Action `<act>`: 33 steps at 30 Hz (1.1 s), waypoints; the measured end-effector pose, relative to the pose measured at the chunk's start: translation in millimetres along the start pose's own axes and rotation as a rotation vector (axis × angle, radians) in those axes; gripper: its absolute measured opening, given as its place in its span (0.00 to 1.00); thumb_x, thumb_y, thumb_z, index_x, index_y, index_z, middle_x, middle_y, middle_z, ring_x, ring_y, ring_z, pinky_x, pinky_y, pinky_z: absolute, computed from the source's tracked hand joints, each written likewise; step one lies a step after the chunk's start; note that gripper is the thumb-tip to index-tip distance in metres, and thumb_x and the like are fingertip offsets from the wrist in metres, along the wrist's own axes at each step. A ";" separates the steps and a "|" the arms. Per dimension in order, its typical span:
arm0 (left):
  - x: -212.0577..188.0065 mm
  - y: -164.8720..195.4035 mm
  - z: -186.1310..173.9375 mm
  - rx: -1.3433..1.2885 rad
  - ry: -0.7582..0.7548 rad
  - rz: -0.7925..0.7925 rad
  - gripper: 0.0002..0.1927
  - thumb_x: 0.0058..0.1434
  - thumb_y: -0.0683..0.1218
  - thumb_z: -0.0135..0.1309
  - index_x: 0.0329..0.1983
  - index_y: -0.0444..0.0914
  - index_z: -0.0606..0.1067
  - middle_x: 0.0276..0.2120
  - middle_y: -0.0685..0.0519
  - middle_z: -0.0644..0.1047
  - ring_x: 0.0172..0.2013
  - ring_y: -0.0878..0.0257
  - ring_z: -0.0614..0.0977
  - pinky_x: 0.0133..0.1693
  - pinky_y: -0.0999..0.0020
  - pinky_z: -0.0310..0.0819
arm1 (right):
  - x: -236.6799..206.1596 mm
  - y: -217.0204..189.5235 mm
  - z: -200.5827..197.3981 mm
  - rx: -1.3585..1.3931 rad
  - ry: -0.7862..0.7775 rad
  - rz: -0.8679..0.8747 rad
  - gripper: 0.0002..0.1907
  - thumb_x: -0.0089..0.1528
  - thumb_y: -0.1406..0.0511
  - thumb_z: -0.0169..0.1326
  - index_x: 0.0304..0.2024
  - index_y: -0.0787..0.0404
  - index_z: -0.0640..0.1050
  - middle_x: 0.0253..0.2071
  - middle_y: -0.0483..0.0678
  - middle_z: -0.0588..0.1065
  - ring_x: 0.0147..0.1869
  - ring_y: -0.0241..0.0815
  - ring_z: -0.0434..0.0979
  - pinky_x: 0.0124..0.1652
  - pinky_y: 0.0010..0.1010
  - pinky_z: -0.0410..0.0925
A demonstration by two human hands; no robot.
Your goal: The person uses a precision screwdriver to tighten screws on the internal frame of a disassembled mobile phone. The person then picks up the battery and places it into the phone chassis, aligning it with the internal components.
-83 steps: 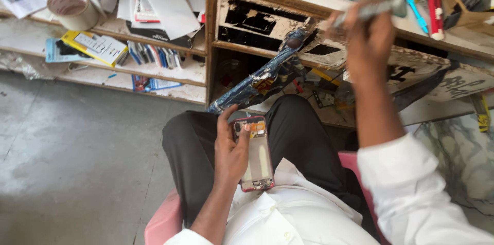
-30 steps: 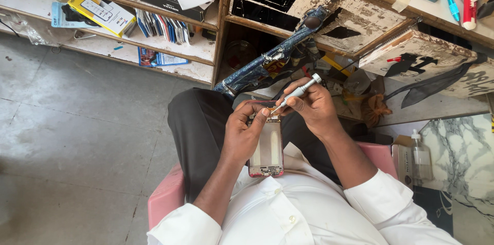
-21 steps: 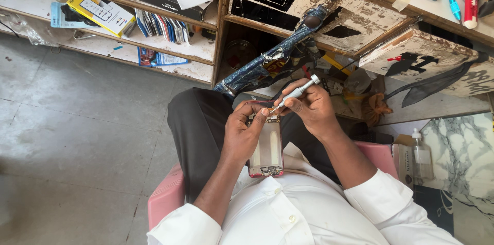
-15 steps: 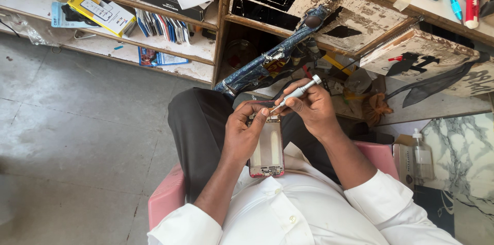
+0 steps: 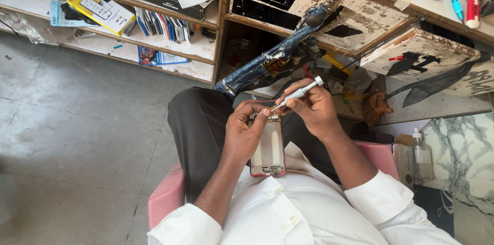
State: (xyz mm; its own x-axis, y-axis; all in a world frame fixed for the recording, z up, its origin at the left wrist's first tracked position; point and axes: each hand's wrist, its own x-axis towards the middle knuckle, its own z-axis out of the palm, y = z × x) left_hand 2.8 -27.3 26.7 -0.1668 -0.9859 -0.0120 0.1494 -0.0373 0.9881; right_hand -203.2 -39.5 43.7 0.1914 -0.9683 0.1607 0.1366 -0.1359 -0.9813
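1. Head view, hands: left hand [image 5: 242,134] wrapped round opened phone [image 5: 267,144], fingers closed on its edge, thumb near top end. Phone sits over lap, back cover off, pale inner frame showing, top end pointing away from body.
2. Head view, tool: right hand [image 5: 314,109] pinched shut on slim silver screwdriver [image 5: 298,92]; tip down at phone's top edge, handle angled up and away toward desk.
3. Change vs. earlier pics: 2.8 s ago right hand was up at the desk top with the tool, well apart from phone; by 1.0 s ago it had come down to phone. Since then almost no shift, tip stays at same top corner, left grip unchanged.
4. Reading: reach phase is over; looks like steady fine work at one spot on phone's top end, prob. a screw, too small to tell.
5. Surrounds: worn desk [image 5: 360,13] with peeling paint ahead; shelf [image 5: 170,44] w/ papers, yellow box [image 5: 100,11]; pink stool [image 5: 164,204] under person; clear bottle [image 5: 422,155] at right.
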 end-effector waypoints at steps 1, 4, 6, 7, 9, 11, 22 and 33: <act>0.0 0.0 0.0 0.005 0.001 0.004 0.07 0.66 0.44 0.56 0.38 0.34 0.81 0.41 0.54 0.79 0.44 0.66 0.79 0.49 0.69 0.72 | -0.7 -2.1 0.5 -0.029 -0.008 -0.001 0.14 0.68 0.66 0.58 0.52 0.65 0.72 0.44 0.57 0.80 0.48 0.45 0.85 0.47 0.32 0.80; 0.5 -1.2 -0.1 0.016 0.001 0.013 0.07 0.66 0.43 0.56 0.38 0.34 0.80 0.41 0.54 0.79 0.44 0.67 0.79 0.49 0.70 0.72 | -0.7 -6.9 3.8 -0.078 -0.050 -0.040 0.16 0.69 0.69 0.56 0.56 0.65 0.69 0.47 0.58 0.80 0.51 0.45 0.84 0.50 0.32 0.79; 0.1 -2.3 -0.6 0.018 0.002 0.013 0.07 0.66 0.43 0.56 0.38 0.34 0.80 0.40 0.54 0.79 0.43 0.67 0.79 0.48 0.70 0.72 | -0.8 -9.9 7.1 -0.078 -0.071 -0.054 0.18 0.69 0.70 0.55 0.59 0.65 0.66 0.48 0.59 0.79 0.52 0.45 0.83 0.51 0.33 0.79; -0.3 -3.1 -0.9 0.014 0.000 0.010 0.07 0.66 0.43 0.56 0.38 0.34 0.80 0.40 0.54 0.79 0.43 0.67 0.79 0.48 0.70 0.72 | -1.4 -11.2 8.7 -0.068 -0.075 -0.049 0.20 0.69 0.70 0.55 0.61 0.64 0.65 0.49 0.59 0.79 0.53 0.46 0.83 0.52 0.34 0.79; -0.1 -4.6 -0.9 0.006 -0.005 0.007 0.07 0.66 0.43 0.56 0.38 0.34 0.80 0.40 0.54 0.79 0.43 0.67 0.79 0.48 0.70 0.72 | -1.6 -13.6 11.1 -0.049 -0.078 -0.043 0.22 0.69 0.71 0.54 0.63 0.64 0.63 0.49 0.60 0.78 0.53 0.46 0.83 0.53 0.36 0.79; 0.3 -5.8 -0.3 0.000 -0.003 -0.002 0.07 0.66 0.43 0.56 0.38 0.34 0.80 0.40 0.54 0.79 0.43 0.67 0.79 0.47 0.70 0.72 | -1.4 -15.1 13.0 -0.026 -0.078 -0.038 0.23 0.70 0.71 0.54 0.64 0.65 0.62 0.50 0.61 0.78 0.53 0.47 0.83 0.53 0.37 0.79; -0.7 -1.9 0.0 -0.062 -0.016 -0.026 0.09 0.67 0.44 0.53 0.40 0.35 0.81 0.40 0.54 0.78 0.43 0.68 0.79 0.47 0.71 0.72 | -0.2 -14.8 11.1 -0.018 -0.030 -0.104 0.33 0.69 0.74 0.55 0.67 0.51 0.52 0.51 0.65 0.78 0.53 0.49 0.83 0.52 0.40 0.80; -1.8 10.1 -0.1 -0.102 -0.090 0.078 0.28 0.66 0.37 0.44 0.70 0.44 0.68 0.57 0.51 0.74 0.57 0.62 0.77 0.59 0.65 0.72 | 1.3 -20.2 3.5 -0.070 0.160 -0.178 0.38 0.70 0.70 0.57 0.72 0.48 0.48 0.50 0.59 0.77 0.52 0.45 0.82 0.52 0.40 0.81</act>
State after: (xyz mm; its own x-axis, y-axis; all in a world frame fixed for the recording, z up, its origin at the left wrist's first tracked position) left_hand 4.7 -25.9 36.7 -0.2369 -0.9680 0.0827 0.2625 0.0182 0.9648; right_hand -202.4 -37.2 64.1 0.0133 -0.9480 0.3181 0.0857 -0.3159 -0.9449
